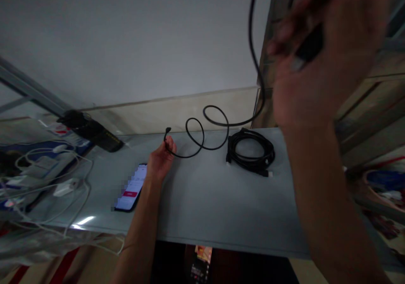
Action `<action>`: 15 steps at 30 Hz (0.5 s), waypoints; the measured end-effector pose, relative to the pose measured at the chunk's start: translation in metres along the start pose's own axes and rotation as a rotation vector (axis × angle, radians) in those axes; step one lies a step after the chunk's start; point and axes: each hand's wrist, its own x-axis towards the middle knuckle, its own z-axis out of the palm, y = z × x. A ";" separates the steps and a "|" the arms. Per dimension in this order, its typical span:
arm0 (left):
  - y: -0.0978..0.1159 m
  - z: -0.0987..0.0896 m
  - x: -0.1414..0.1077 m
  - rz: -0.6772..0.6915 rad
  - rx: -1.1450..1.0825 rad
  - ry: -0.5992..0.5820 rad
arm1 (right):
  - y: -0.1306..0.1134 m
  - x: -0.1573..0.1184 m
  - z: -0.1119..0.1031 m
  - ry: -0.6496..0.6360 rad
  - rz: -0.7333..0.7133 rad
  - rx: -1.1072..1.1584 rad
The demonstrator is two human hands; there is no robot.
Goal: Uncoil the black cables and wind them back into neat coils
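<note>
A thin black cable [202, 146] stretches in loose loops between my two hands, above the grey table. My left hand [161, 157] pinches it close to one end, where a small black plug [168, 129] sticks up past the fingertips. Raised high at the upper right and blurred, my right hand [322, 65] is curled around the other end; a black connector [310, 46] with a pale metal tip lies against the palm. On the table between the hands rests a second black cable [249, 151], wound into a coil, its plugs showing.
A lit phone [131, 189] lies beside my left forearm. Further left are a black bottle [91, 130] on its side, tangled white cords [85, 178] and a white charger [66, 187]. A wall [158, 44] rises behind the grey table [221, 208]; a basket [384, 187] stands right.
</note>
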 end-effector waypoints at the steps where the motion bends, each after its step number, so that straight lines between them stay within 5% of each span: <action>1: -0.001 0.002 -0.001 -0.025 0.025 -0.007 | 0.000 -0.007 0.012 0.020 -0.022 0.017; 3: -0.004 0.003 -0.001 -0.067 0.091 -0.024 | 0.002 -0.021 0.035 -0.144 0.031 0.007; 10: -0.013 -0.007 0.007 -0.122 0.321 -0.076 | 0.035 -0.075 0.087 -1.148 0.149 -0.406; 15: -0.010 -0.010 0.010 -0.164 0.288 -0.059 | 0.070 -0.120 0.106 -1.450 0.224 -0.715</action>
